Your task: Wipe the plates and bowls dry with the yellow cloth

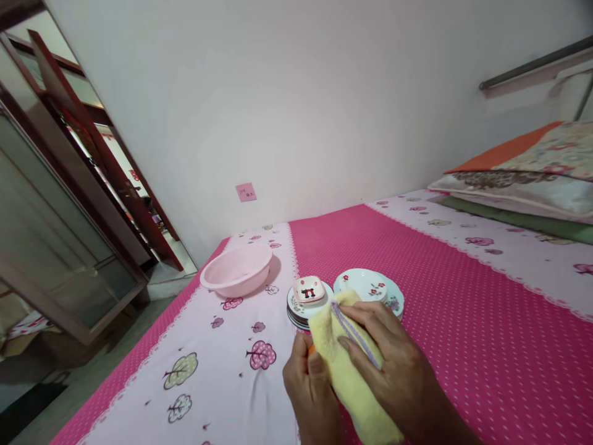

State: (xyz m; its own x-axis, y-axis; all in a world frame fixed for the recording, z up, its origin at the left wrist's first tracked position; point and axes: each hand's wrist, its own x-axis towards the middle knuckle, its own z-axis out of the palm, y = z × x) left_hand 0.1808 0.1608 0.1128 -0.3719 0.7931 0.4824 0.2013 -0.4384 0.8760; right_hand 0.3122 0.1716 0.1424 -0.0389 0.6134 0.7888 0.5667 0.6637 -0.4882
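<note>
My right hand [393, 358] is closed on a yellow cloth [345, 371] with a purple-striped edge. The cloth hangs down between my two hands. Beside it my left hand [312, 383] is a fist around something orange [311, 350]; only a small bit of it shows, the rest being hidden by fingers and cloth. Just beyond the hands stands a stack of plates [296, 309] with dark rims, and on top sits a small squarish dish [309, 289] with a cartoon figure. To its right, partly behind the cloth, are white plates with red flowers [361, 281], stacked.
A pink plastic basin [238, 272] stands on the bed, left of the plates. The bed is covered by a pink and white sheet [333, 241] with tree prints. Pillows [523, 179] lie at the right, by the wall. An open doorway [125, 161] is at the left.
</note>
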